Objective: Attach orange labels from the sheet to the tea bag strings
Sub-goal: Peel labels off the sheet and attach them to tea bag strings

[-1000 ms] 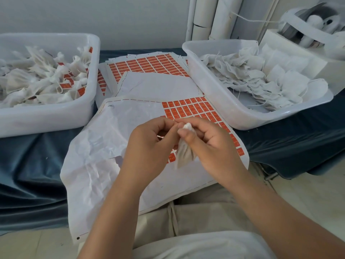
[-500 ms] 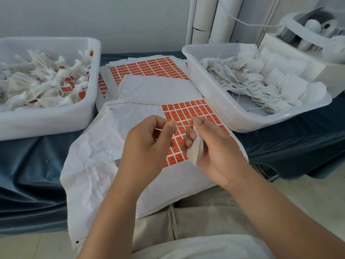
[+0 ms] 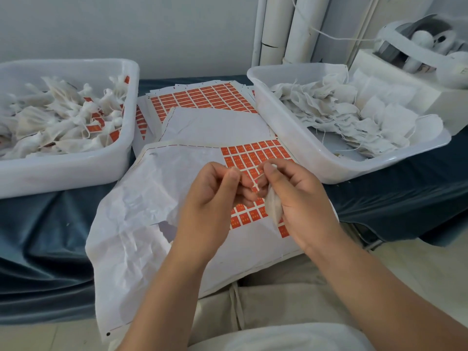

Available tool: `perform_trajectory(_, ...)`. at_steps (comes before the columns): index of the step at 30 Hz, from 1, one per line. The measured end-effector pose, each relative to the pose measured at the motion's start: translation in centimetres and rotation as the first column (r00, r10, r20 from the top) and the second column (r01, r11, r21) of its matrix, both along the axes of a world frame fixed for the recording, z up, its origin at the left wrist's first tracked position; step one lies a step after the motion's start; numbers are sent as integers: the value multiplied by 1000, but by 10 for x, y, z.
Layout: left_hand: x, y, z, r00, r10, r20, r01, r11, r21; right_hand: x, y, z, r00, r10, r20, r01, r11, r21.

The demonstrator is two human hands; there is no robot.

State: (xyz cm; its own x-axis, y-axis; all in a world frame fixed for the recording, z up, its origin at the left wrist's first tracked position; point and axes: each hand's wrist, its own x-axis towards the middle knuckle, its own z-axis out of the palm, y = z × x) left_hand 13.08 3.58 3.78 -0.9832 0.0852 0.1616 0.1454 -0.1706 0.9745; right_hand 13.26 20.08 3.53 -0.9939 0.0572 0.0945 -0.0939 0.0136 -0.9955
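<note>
Right hand [image 3: 301, 198] curls round a tea bag [image 3: 273, 210] and pinches its string [image 3: 260, 176]. Left hand [image 3: 212, 198] pinches the string's free end, and both hover just above the label sheet [image 3: 177, 178]. Likely faults: the thin string slips, or a label [image 3: 253, 154] folds askew onto a fingertip. The left tub [image 3: 63, 171] and right tub [image 3: 329, 171] flank the sheet closely, and its near edge overhangs the lap, so it may slide.
</note>
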Motion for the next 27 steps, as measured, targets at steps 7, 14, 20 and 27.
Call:
perform_trajectory(7,2,-2,7,996,67,66,-56,986,-156,8,-1,19,981,194,-28,-190,977,95)
perform_trajectory(14,0,-3,3,976,133,-170,-199,862,-466,4,7,18,989,143,-29,-138,980,146)
perform_trajectory(20,0,-1,-4,972,189,-142,-226,918,-324,1,9,12,993,110,-31,-101,974,202)
perform_trajectory(27,0,-2,-4,941,151,-303,-259,898,-355,3,9,7,999,-18,-27,16,998,-58)
